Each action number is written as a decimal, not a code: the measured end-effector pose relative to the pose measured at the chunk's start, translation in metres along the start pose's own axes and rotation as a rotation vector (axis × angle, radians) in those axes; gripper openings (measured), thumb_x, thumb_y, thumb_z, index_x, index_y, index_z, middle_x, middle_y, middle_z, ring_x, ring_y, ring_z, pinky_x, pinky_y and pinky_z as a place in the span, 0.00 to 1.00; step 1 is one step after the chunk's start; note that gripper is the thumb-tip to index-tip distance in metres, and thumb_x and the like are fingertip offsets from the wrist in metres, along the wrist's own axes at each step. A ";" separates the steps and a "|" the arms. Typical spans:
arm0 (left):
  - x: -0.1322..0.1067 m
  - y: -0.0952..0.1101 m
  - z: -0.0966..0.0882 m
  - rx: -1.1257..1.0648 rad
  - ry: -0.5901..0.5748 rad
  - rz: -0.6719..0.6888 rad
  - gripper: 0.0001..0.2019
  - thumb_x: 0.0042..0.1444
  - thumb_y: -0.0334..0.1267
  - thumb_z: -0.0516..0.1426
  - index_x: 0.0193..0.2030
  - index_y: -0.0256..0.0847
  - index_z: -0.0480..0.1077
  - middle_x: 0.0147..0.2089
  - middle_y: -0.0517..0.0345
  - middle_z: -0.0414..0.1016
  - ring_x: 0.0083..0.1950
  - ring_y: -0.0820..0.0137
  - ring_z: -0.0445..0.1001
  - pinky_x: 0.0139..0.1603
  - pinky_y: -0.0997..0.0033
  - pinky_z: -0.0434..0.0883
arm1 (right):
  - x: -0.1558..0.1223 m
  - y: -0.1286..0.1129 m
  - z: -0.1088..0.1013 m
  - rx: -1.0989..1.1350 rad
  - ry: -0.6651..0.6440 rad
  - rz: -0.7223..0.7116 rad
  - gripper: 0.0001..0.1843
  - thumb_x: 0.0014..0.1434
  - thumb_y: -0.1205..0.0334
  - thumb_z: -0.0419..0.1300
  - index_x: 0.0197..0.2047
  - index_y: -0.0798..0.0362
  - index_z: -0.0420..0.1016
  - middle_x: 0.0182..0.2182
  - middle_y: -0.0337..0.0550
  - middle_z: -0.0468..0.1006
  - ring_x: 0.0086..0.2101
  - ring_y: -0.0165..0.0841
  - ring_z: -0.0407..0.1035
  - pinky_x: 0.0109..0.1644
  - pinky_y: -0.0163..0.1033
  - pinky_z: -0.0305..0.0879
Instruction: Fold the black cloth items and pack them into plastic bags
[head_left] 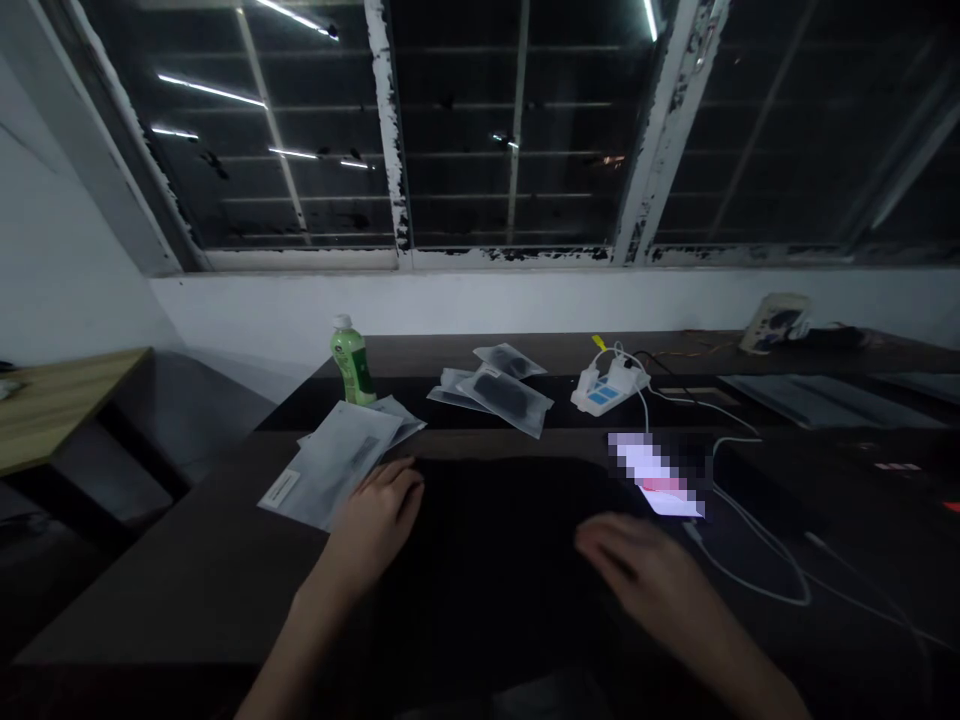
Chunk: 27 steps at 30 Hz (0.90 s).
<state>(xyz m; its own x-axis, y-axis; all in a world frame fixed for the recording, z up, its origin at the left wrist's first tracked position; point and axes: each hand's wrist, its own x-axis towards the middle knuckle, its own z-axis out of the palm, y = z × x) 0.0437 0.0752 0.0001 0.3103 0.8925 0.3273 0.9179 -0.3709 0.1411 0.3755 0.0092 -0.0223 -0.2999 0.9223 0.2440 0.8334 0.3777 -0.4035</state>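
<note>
1. Left hand (379, 525) lies palm down on the bench (187, 570), at the left edge of the black mat (495, 540). The fingers are loosely stretched and grip nothing. The fingertips sit at the near right corner of the stack of flat pouches (337, 460); I cannot tell whether they touch it or are just beside it
2. Right hand (645, 580) hovers palm down over the mat's right side and is blurred. The fingers look spread and extended, and I see nothing held
3. Lit phone (660, 475) lies flat just beyond the right hand, right of the bench's middle. A white cable (750, 580) runs from its near end and loops toward the right edge
4. Toward the far edge, the green bottle (351, 362) stands upright behind the pouch stack. The clear bags (504, 395) with dark contents lie mid-bench, with the white charger block (609, 385) to their right
5. Risk, my judgement: the light is poor and the right hand is close to the cable loop, so a snagged finger could drag the phone or unplug it
6. Risk: the pouches are slick and loosely fanned near the left edge, so a careless push from the left hand could slide them off
7. Risk: a reach over the stack could tip the bottle
</note>
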 end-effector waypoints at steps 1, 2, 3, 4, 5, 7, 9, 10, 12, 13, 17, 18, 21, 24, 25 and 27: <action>0.013 -0.002 0.001 0.025 -0.030 0.043 0.15 0.67 0.37 0.48 0.52 0.41 0.73 0.62 0.49 0.71 0.62 0.60 0.71 0.60 0.57 0.69 | 0.015 0.010 -0.003 -0.023 0.013 0.049 0.20 0.67 0.67 0.46 0.50 0.49 0.78 0.45 0.45 0.81 0.44 0.38 0.76 0.50 0.44 0.72; 0.026 -0.005 0.004 0.056 -0.077 0.085 0.16 0.66 0.34 0.48 0.56 0.41 0.71 0.64 0.49 0.70 0.64 0.60 0.69 0.62 0.57 0.67 | 0.031 0.020 -0.006 -0.068 0.022 0.101 0.24 0.65 0.72 0.44 0.54 0.51 0.75 0.44 0.46 0.81 0.43 0.37 0.76 0.47 0.42 0.72; 0.037 -0.008 0.006 0.085 -0.121 0.108 0.17 0.65 0.31 0.48 0.57 0.41 0.70 0.63 0.48 0.70 0.64 0.60 0.69 0.63 0.58 0.66 | 0.047 0.030 -0.008 -0.139 0.025 0.114 0.27 0.62 0.77 0.43 0.56 0.54 0.73 0.47 0.49 0.80 0.46 0.38 0.75 0.50 0.42 0.70; 0.047 -0.012 0.009 0.101 -0.150 0.115 0.18 0.63 0.28 0.48 0.56 0.40 0.70 0.61 0.47 0.72 0.62 0.60 0.71 0.61 0.58 0.67 | 0.060 0.038 -0.010 -0.217 0.002 0.074 0.29 0.59 0.80 0.43 0.58 0.57 0.72 0.53 0.52 0.76 0.52 0.39 0.71 0.56 0.42 0.66; 0.055 -0.017 0.013 0.114 -0.174 0.113 0.18 0.61 0.26 0.49 0.54 0.40 0.72 0.57 0.46 0.75 0.59 0.59 0.73 0.60 0.58 0.68 | 0.072 0.045 -0.010 -0.268 -0.023 0.060 0.29 0.58 0.81 0.43 0.58 0.59 0.71 0.55 0.54 0.74 0.54 0.40 0.70 0.57 0.42 0.64; 0.063 -0.025 0.019 0.125 -0.190 0.092 0.16 0.57 0.24 0.51 0.46 0.38 0.75 0.48 0.43 0.79 0.53 0.57 0.76 0.56 0.58 0.70 | 0.088 0.054 -0.009 -0.312 -0.063 0.050 0.26 0.58 0.80 0.45 0.56 0.62 0.73 0.55 0.58 0.73 0.53 0.43 0.69 0.56 0.44 0.63; 0.064 -0.032 0.024 0.128 -0.193 0.074 0.13 0.57 0.24 0.51 0.40 0.37 0.75 0.42 0.43 0.80 0.49 0.56 0.77 0.53 0.58 0.71 | 0.096 0.057 -0.005 -0.314 -0.090 0.070 0.22 0.59 0.78 0.48 0.51 0.61 0.76 0.51 0.59 0.76 0.49 0.45 0.71 0.52 0.44 0.64; 0.064 -0.034 0.026 0.123 -0.192 0.067 0.12 0.57 0.24 0.51 0.39 0.37 0.75 0.42 0.43 0.79 0.48 0.57 0.77 0.51 0.59 0.71 | 0.099 0.057 -0.003 -0.313 -0.097 0.082 0.20 0.59 0.77 0.48 0.48 0.60 0.76 0.49 0.58 0.77 0.48 0.45 0.72 0.49 0.43 0.64; 0.064 -0.036 0.030 0.103 -0.183 0.051 0.11 0.56 0.24 0.51 0.38 0.37 0.75 0.42 0.45 0.79 0.45 0.60 0.78 0.48 0.62 0.72 | 0.103 0.059 -0.001 -0.301 -0.103 0.110 0.16 0.58 0.76 0.50 0.43 0.58 0.77 0.45 0.55 0.78 0.45 0.42 0.73 0.44 0.40 0.64; 0.066 -0.035 0.031 0.088 -0.173 0.042 0.11 0.56 0.24 0.52 0.38 0.37 0.74 0.42 0.46 0.79 0.44 0.61 0.78 0.47 0.64 0.72 | 0.106 0.060 -0.001 -0.289 -0.102 0.124 0.14 0.57 0.76 0.52 0.40 0.56 0.77 0.43 0.53 0.78 0.43 0.40 0.73 0.42 0.38 0.63; 0.081 -0.031 0.023 0.009 -0.077 0.002 0.11 0.54 0.25 0.52 0.37 0.39 0.74 0.41 0.50 0.78 0.44 0.64 0.77 0.48 0.67 0.72 | 0.122 0.067 -0.012 -0.210 -0.056 0.164 0.08 0.53 0.73 0.56 0.34 0.53 0.73 0.33 0.43 0.79 0.36 0.35 0.73 0.36 0.35 0.60; 0.083 -0.030 0.019 -0.013 -0.037 -0.011 0.11 0.55 0.26 0.52 0.38 0.39 0.74 0.42 0.51 0.77 0.44 0.64 0.77 0.48 0.67 0.72 | 0.124 0.069 -0.017 -0.187 -0.027 0.179 0.07 0.53 0.71 0.56 0.34 0.52 0.73 0.31 0.42 0.78 0.35 0.35 0.73 0.36 0.35 0.61; 0.077 -0.028 -0.001 -0.068 0.081 -0.058 0.11 0.56 0.29 0.50 0.40 0.40 0.73 0.45 0.52 0.76 0.44 0.66 0.76 0.48 0.67 0.72 | 0.117 0.071 -0.032 -0.129 0.070 0.221 0.06 0.56 0.67 0.54 0.37 0.51 0.70 0.30 0.42 0.79 0.33 0.36 0.74 0.37 0.36 0.63; 0.043 -0.026 -0.017 -0.166 0.174 -0.060 0.09 0.57 0.32 0.50 0.39 0.41 0.71 0.44 0.54 0.75 0.43 0.67 0.76 0.47 0.69 0.73 | 0.085 0.067 -0.036 0.012 0.142 0.158 0.03 0.57 0.63 0.52 0.35 0.49 0.66 0.41 0.44 0.79 0.39 0.35 0.75 0.42 0.38 0.67; 0.027 -0.025 -0.018 -0.262 0.229 -0.049 0.08 0.58 0.34 0.51 0.39 0.41 0.71 0.44 0.54 0.75 0.43 0.67 0.76 0.45 0.69 0.73 | 0.071 0.065 -0.035 0.127 0.172 0.099 0.02 0.57 0.63 0.52 0.34 0.49 0.64 0.45 0.46 0.78 0.42 0.36 0.74 0.45 0.39 0.68; -0.008 -0.020 -0.016 -0.382 0.345 -0.092 0.07 0.59 0.37 0.53 0.39 0.42 0.71 0.43 0.55 0.75 0.41 0.67 0.76 0.42 0.70 0.74 | 0.042 0.060 -0.028 0.284 0.203 0.043 0.02 0.58 0.61 0.53 0.33 0.48 0.63 0.49 0.47 0.76 0.46 0.37 0.73 0.48 0.42 0.68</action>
<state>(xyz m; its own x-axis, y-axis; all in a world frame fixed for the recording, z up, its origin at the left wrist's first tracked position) 0.0189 0.0718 0.0097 0.0741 0.8131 0.5774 0.7617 -0.4199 0.4935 0.4257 0.0686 -0.0117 -0.1449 0.9136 0.3799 0.6723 0.3726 -0.6396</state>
